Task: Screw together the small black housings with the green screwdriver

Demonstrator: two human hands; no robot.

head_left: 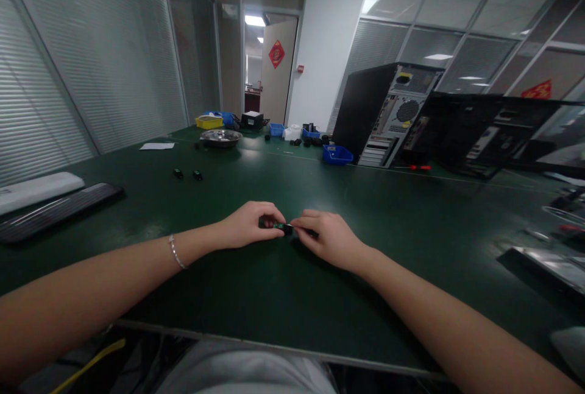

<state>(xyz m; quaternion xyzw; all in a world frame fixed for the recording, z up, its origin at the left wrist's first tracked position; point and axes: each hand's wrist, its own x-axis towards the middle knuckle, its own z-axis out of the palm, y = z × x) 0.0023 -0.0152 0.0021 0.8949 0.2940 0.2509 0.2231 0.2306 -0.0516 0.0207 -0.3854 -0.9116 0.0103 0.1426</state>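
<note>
Just above the green tabletop (237, 296), my left hand (256, 223) pinches a small black part with a green circuit board (282, 227) between thumb and fingers. My right hand (326, 235) meets it from the right, thumb and forefinger closed at the part's right end. Whether the right fingertips hold a separate tiny piece or the part itself is too small to make out. Farther back on the left lie two similar small black parts, the left one (178, 173) and the right one (197, 175).
A keyboard (61, 211) lies at the left edge. At the back stand a round metal dish (221, 137), a yellow bin (209, 122), a blue bin (337, 155) and a computer tower (370, 108). On the right are a metal-edged device (553, 269) and a mouse (569, 345).
</note>
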